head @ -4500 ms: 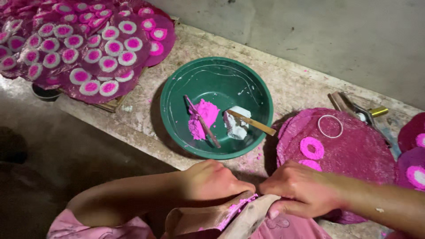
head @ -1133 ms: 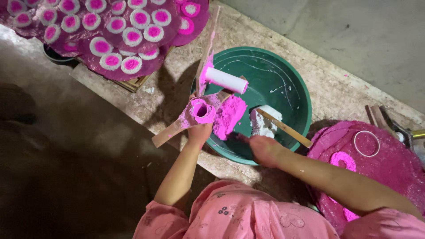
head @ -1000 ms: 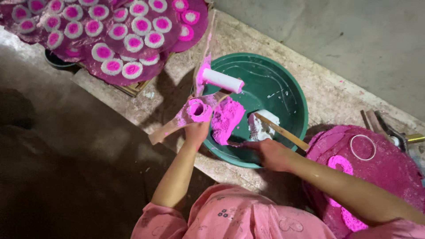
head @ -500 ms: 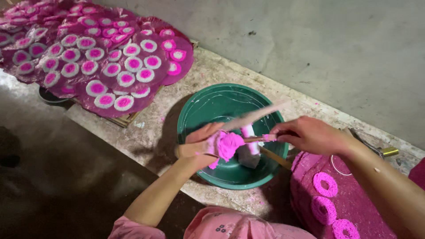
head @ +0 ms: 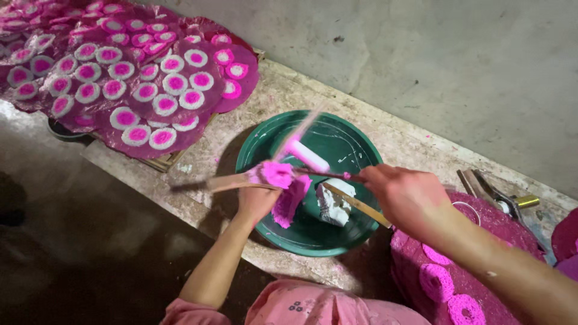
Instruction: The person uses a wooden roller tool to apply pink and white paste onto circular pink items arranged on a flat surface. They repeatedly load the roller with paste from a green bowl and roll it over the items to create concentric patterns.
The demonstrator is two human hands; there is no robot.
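Your left hand is closed around a flat wooden stick that juts out to the left. The stick's right end carries a lump of bright pink paste, held just above the near left part of the green basin. More pink paste sits smeared inside the basin right below it, touching the basin's floor.

Your right hand comes in from the right, its grip pinched on a thin dark rod that runs left to the pink lump. A small white roller, pink at one end, hangs over the middle of the basin with its pale handle slanting up and far; motion blur hides exactly how it joins the rod. A second wooden stick lies in the basin across a dab of white paste, passing under your right hand.

The basin rests on the worn stone counter. Far left on the counter, dark magenta sheets carry rows of round white-rimmed pink discs. Near right, under your forearm, a pink textured mat holds several pink rings. Beyond it, at the right edge, lies a metal tool with a brass tip.
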